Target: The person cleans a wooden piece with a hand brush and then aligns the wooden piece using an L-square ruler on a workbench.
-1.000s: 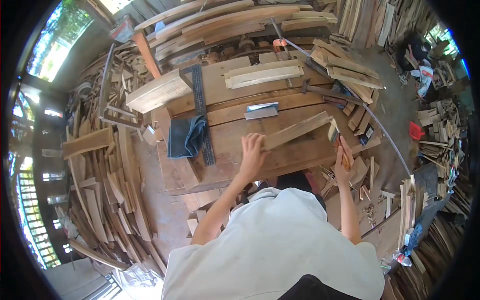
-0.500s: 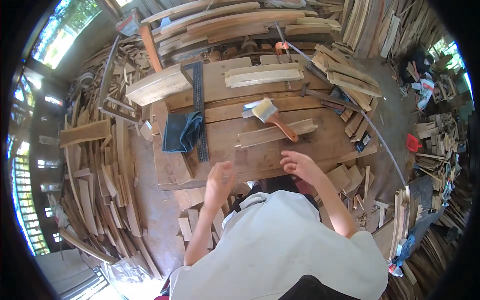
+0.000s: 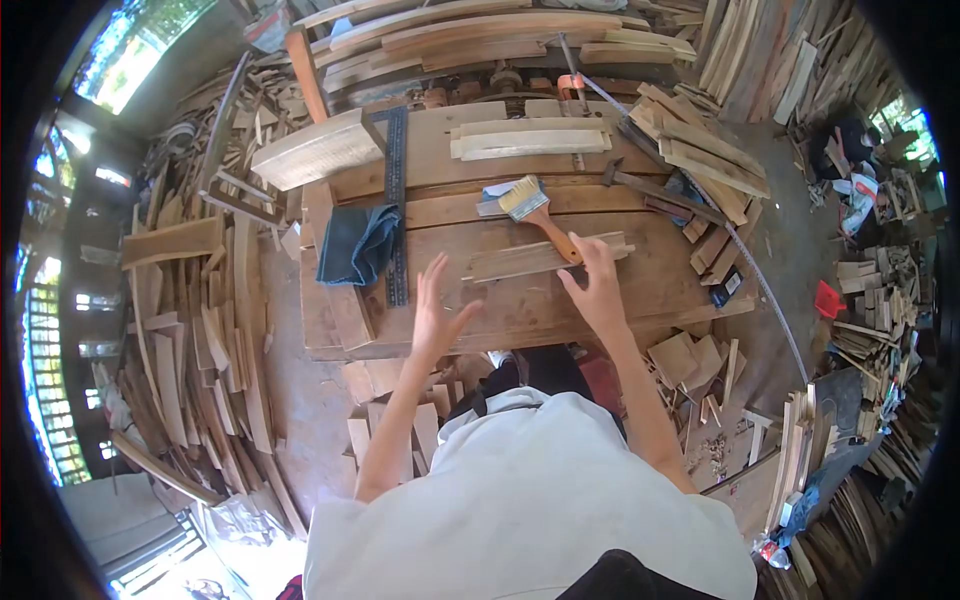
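My left hand point(image 3: 434, 312) is over the near part of the wooden workbench point(image 3: 500, 325), open, with fingers stretched and thumb apart; it holds nothing. My right hand point(image 3: 598, 285) is also open, thumb and fingers spread beside the end of the handle of a wide paintbrush point(image 3: 547, 227). Whether its fingertips touch that handle I cannot tell. The brush lies across a short wooden strip point(image 3: 515, 262), bristles pointing away from me. Under the bristles sits a small blue and white item point(image 3: 490, 208), partly covered. Left of my left hand lies a folded dark blue cloth point(image 3: 352, 245).
A dark metal ruler point(image 3: 396, 200) and a thick wood block point(image 3: 318, 150) lie on the bench's left side. At the back are pale strips point(image 3: 530, 139). A hammer point(image 3: 660, 190) and stacked wood point(image 3: 710, 150) occupy the right. Wood scraps point(image 3: 200, 350) cover the floor.
Both hands have moved forward over the bench and their fingers have spread. My right hand has come up to the end of the brush handle. The brush lies as before.
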`<action>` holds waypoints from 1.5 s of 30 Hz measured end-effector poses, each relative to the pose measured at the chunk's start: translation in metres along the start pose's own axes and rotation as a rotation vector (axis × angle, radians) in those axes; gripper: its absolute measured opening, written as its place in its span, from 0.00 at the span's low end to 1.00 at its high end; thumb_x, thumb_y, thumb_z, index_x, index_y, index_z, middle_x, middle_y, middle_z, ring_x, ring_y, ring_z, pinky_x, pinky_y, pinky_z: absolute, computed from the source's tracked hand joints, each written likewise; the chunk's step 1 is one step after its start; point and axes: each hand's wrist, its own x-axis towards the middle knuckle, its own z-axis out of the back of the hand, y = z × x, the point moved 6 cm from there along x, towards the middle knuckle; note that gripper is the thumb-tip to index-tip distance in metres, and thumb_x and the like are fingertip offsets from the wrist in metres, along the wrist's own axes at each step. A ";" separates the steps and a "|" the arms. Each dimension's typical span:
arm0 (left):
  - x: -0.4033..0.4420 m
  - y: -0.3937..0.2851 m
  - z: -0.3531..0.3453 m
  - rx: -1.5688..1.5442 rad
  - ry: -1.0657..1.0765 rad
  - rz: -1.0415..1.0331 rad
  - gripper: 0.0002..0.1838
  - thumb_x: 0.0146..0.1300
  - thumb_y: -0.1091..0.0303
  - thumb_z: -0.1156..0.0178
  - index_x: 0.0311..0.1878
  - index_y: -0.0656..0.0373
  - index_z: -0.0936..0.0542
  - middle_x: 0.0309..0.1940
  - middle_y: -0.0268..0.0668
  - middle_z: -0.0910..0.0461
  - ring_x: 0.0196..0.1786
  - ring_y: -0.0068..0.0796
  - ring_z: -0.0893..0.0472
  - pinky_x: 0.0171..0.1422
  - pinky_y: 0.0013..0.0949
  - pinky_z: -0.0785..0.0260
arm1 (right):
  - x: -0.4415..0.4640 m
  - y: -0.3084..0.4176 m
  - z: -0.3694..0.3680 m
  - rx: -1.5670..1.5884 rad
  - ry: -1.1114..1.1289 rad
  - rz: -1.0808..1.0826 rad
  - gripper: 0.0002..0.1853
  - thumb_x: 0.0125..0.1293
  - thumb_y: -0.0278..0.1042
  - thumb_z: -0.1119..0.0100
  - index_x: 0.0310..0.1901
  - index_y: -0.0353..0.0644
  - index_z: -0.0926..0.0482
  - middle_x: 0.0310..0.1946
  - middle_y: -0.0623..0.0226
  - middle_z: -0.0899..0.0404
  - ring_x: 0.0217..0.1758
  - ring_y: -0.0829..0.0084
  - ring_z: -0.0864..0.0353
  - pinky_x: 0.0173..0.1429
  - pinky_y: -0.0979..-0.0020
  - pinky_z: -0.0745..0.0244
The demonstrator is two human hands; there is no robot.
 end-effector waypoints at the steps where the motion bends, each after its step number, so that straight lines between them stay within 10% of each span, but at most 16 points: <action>1: 0.009 -0.001 -0.010 0.117 0.011 -0.029 0.45 0.54 0.60 0.26 0.73 0.56 0.37 0.74 0.45 0.37 0.76 0.49 0.40 0.80 0.53 0.51 | 0.003 0.001 -0.014 -0.081 0.036 0.018 0.28 0.59 0.30 0.33 0.62 0.44 0.26 0.55 0.53 0.29 0.52 0.53 0.27 0.57 0.58 0.29; 6: 0.008 0.013 -0.050 -0.095 -0.025 -0.022 0.34 0.61 0.68 0.32 0.70 0.56 0.31 0.72 0.43 0.33 0.74 0.47 0.35 0.78 0.51 0.46 | 0.013 -0.021 -0.045 0.067 0.162 -0.009 0.19 0.59 0.25 0.36 0.53 0.39 0.19 0.49 0.52 0.26 0.47 0.53 0.21 0.48 0.59 0.23; 10: 0.006 0.009 -0.048 -0.059 -0.111 -0.058 0.27 0.64 0.73 0.37 0.68 0.57 0.28 0.68 0.42 0.30 0.68 0.47 0.29 0.74 0.47 0.36 | 0.037 -0.007 0.010 0.090 -0.122 0.014 0.07 0.62 0.24 0.36 0.41 0.32 0.17 0.31 0.62 0.22 0.27 0.75 0.22 0.32 0.74 0.27; 17: 0.004 0.005 -0.043 -0.038 -0.117 -0.076 0.28 0.63 0.72 0.37 0.67 0.57 0.28 0.69 0.43 0.30 0.68 0.48 0.29 0.73 0.44 0.35 | 0.091 -0.066 -0.008 0.846 -0.037 -0.480 0.14 0.71 0.35 0.39 0.33 0.30 0.19 0.24 0.66 0.21 0.23 0.78 0.25 0.28 0.78 0.33; 20: 0.004 0.002 -0.040 -0.032 -0.136 -0.082 0.28 0.62 0.73 0.36 0.67 0.57 0.28 0.69 0.44 0.31 0.69 0.49 0.30 0.74 0.44 0.36 | 0.093 -0.055 -0.068 1.139 0.203 -0.609 0.12 0.72 0.33 0.42 0.40 0.29 0.22 0.34 0.52 0.17 0.34 0.65 0.15 0.42 0.68 0.18; 23: 0.002 0.000 -0.041 -0.022 -0.158 -0.099 0.29 0.61 0.73 0.36 0.67 0.58 0.28 0.69 0.45 0.31 0.71 0.50 0.32 0.75 0.46 0.38 | 0.091 -0.024 -0.109 1.576 0.430 -0.597 0.11 0.75 0.31 0.47 0.47 0.29 0.26 0.59 0.45 0.26 0.68 0.55 0.27 0.72 0.51 0.30; 29: 0.002 -0.005 0.006 0.177 -0.287 -0.038 0.36 0.56 0.69 0.31 0.69 0.56 0.31 0.75 0.46 0.39 0.78 0.52 0.42 0.78 0.61 0.52 | 0.051 0.003 -0.083 1.222 0.430 -0.516 0.28 0.78 0.39 0.51 0.69 0.25 0.37 0.68 0.46 0.33 0.64 0.53 0.23 0.70 0.57 0.28; 33: 0.014 0.035 0.066 0.408 -0.623 0.118 0.44 0.54 0.59 0.28 0.72 0.59 0.36 0.77 0.48 0.45 0.79 0.54 0.49 0.79 0.64 0.58 | 0.004 -0.014 -0.042 1.158 0.404 -0.521 0.24 0.77 0.38 0.53 0.64 0.24 0.30 0.61 0.44 0.25 0.57 0.55 0.17 0.67 0.60 0.26; 37: 0.032 0.075 0.094 0.621 -0.395 0.212 0.30 0.48 0.60 0.26 0.55 0.57 0.22 0.76 0.46 0.44 0.80 0.54 0.53 0.80 0.64 0.66 | -0.035 -0.041 -0.013 1.163 0.288 -0.576 0.22 0.77 0.37 0.53 0.60 0.24 0.26 0.55 0.45 0.20 0.52 0.58 0.15 0.63 0.62 0.23; 41: 0.044 0.101 0.135 0.720 -0.612 0.152 0.17 0.49 0.76 0.35 0.44 0.55 0.20 0.54 0.37 0.21 0.63 0.42 0.26 0.81 0.61 0.61 | -0.067 -0.059 0.011 1.107 0.159 -0.666 0.20 0.77 0.36 0.53 0.58 0.26 0.24 0.48 0.48 0.16 0.48 0.62 0.14 0.60 0.65 0.22; 45: 0.052 0.082 0.181 0.626 -0.914 0.181 0.16 0.53 0.75 0.36 0.46 0.53 0.22 0.54 0.35 0.21 0.65 0.42 0.28 0.77 0.63 0.54 | -0.095 -0.071 0.030 1.045 0.015 -0.727 0.18 0.78 0.35 0.53 0.55 0.28 0.23 0.46 0.51 0.16 0.45 0.66 0.14 0.58 0.67 0.21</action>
